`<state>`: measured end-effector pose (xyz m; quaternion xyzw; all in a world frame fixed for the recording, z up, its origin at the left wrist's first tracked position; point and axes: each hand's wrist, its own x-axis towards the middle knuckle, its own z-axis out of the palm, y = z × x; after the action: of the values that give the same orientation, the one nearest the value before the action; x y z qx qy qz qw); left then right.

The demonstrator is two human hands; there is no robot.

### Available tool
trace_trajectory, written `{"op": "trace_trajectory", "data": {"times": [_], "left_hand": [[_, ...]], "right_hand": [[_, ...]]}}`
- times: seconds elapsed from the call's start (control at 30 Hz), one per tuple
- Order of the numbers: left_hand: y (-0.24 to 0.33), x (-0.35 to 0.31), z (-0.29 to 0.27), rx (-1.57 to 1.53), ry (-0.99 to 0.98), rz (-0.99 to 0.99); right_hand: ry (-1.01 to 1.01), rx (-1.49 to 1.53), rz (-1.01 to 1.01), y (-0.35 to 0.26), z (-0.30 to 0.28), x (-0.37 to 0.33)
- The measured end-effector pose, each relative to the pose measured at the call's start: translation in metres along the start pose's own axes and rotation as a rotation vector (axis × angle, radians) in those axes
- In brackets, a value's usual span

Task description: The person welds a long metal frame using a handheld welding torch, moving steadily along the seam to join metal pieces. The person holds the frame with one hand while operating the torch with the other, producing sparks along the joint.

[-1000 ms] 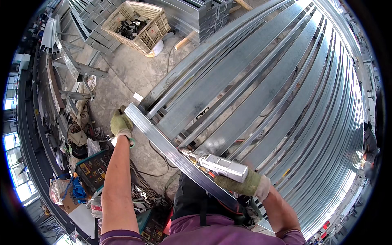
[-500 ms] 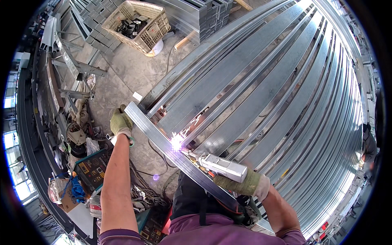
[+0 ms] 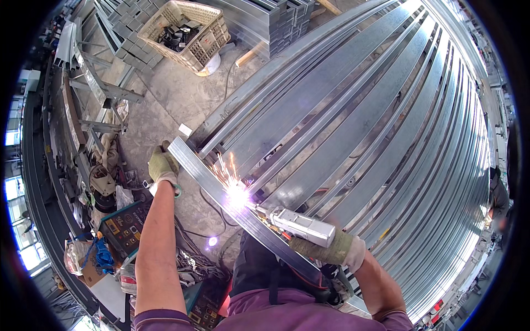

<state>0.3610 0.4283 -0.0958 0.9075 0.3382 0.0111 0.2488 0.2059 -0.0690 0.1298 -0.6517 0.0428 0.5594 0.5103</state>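
My right hand (image 3: pixel 326 247), in a green work glove, is closed round a silver, boxy welding gun (image 3: pixel 302 225). Its tip meets the inner edge of a steel crossbar (image 3: pixel 256 234), where a bright white glow (image 3: pixel 238 194) throws orange sparks and hides the joint. The crossbar runs from upper left down towards my body, across the ends of long flat galvanized steel bars (image 3: pixel 331 149). At its far left end my left hand (image 3: pixel 163 167), gloved too, is closed against the crossbar's edge, with some fingertips hidden.
A beige plastic crate (image 3: pixel 218 41) of dark small parts stands on the floor at the top. Stacked steel tubes (image 3: pixel 138 41) lie around it. Dark control boxes (image 3: pixel 124 231) and cables (image 3: pixel 193 265) are at lower left. A metal rack (image 3: pixel 91 83) stands at left.
The glow at the gun's tip is larger, and sparks now fan up and to the left instead of to the right. Both hands stay nearly in place.
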Motion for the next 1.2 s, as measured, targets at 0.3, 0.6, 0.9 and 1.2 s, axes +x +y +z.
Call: {"op": "trace_trajectory", "data": {"times": [0.3, 0.6, 0.9, 1.2], "left_hand": [[0.054, -0.027, -0.024, 0.226, -0.05, -0.011], [0.057, -0.032, -0.025, 0.219, -0.011, 0.046], [0.039, -0.015, -0.009, 0.106, -0.035, 0.009], [0.065, -0.032, -0.017, 0.237, -0.038, 0.036]], "right_hand": [[0.078, 0.091, -0.065, 0.02, 0.007, 0.001], [0.122, 0.037, -0.235, 0.059, 0.015, 0.013], [0.064, 0.269, -0.253, 0.1, 0.018, 0.02], [0.007, 0.264, -0.151, 0.075, 0.008, 0.007]]}}
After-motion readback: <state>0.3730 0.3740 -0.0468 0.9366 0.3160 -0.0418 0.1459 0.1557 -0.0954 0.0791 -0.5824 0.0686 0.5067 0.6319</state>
